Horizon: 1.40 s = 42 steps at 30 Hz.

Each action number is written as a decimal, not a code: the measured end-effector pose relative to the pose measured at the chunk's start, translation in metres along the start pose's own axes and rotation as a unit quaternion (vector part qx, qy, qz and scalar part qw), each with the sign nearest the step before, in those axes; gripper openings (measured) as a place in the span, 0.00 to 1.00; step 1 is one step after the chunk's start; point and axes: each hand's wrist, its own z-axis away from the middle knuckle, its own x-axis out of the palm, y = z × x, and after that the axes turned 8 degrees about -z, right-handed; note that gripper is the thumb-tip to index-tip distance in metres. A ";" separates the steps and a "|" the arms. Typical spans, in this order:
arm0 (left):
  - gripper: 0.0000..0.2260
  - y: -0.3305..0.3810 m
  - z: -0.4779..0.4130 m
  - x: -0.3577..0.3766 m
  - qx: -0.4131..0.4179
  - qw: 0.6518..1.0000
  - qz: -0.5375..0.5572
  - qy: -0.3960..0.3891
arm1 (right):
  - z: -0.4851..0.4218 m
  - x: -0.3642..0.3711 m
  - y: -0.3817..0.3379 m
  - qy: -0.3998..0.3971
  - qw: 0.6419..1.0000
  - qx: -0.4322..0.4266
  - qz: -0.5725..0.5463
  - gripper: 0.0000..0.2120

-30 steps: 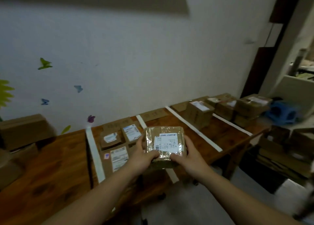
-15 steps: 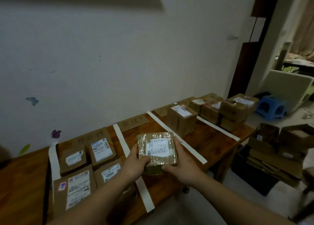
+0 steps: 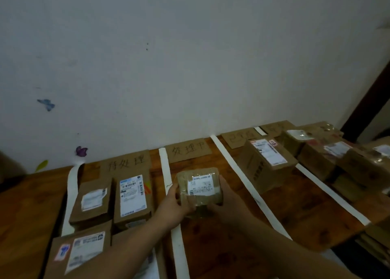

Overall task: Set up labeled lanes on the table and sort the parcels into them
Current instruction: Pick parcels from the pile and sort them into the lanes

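Wooden worktop, brown and grained, set against a plain white wall in a dim room, with a dark door frame at the far right. The wall carries a blue butterfly sticker, a purple butterfly sticker and a green leaf sticker. Four white tape strips run from the wall towards the viewer and divide the surface into lanes: first strip, second strip, third strip, fourth strip. A cardboard sign lies at the head of each lane. The first sign reads 待处理 and the second sign reads 处理中. The third sign is handwritten but too faint to read, and the fourth sign is mostly hidden. The first lane holds two flat boxes side by side and a nearer flat box, each with a white shipping label whose print is illegible. The third lane holds a single carton with printing on its side. Stacked cartons fill the space beyond the fourth strip. The tape-wrapped parcel, bearing a white barcode label, sits in the second lane between the second and third strips, below the 处理中 sign. The left hand grips its left side and the right hand its right side, with the fingers curled around the edges. Whether its underside touches the wood cannot be told.
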 end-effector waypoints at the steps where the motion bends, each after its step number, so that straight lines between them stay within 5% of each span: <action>1: 0.36 -0.004 -0.008 0.000 -0.008 1.000 0.001 0.002 | -0.010 0.000 0.003 -0.007 1.000 -0.001 0.004 0.32; 10: 0.26 -0.019 -0.076 0.019 -0.103 0.992 0.021 0.071 | -0.097 0.003 0.056 -0.084 0.995 0.026 0.040 0.38; 27: 0.31 -0.013 -0.164 0.016 -0.209 0.972 0.010 0.110 | -0.209 0.009 0.092 -0.134 0.988 0.075 0.028 0.46; 32: 0.33 0.005 -0.144 -0.008 -0.193 0.975 -0.018 0.113 | -0.210 0.013 0.059 -0.105 0.987 0.034 0.115 0.47; 37: 0.21 0.019 -0.084 -0.057 -0.128 0.978 -0.070 0.150 | -0.189 0.042 -0.006 -0.140 0.978 -0.028 0.152 0.34; 42: 0.28 -0.006 0.017 -0.118 -0.134 0.958 -0.119 0.222 | -0.141 0.104 -0.077 -0.190 0.967 -0.087 0.144 0.35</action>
